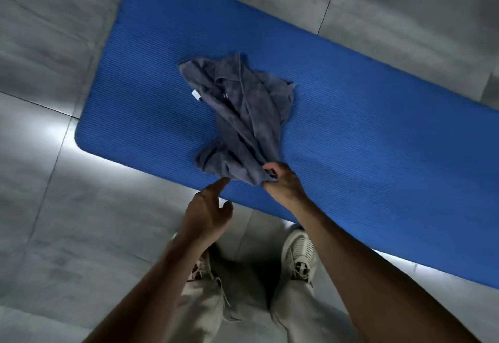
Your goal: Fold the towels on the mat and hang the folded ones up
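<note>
A crumpled grey-purple towel lies in a heap on the blue ribbed mat, with a small white label showing at its left side. My right hand grips the towel's near corner at the mat's front edge, fingers curled into the cloth. My left hand hovers just left of that corner with its fingers stretched out toward the towel's near edge, holding nothing.
The mat lies slanted across a grey tiled floor. My legs in light trousers and white shoes stand on the tiles right at the mat's near edge.
</note>
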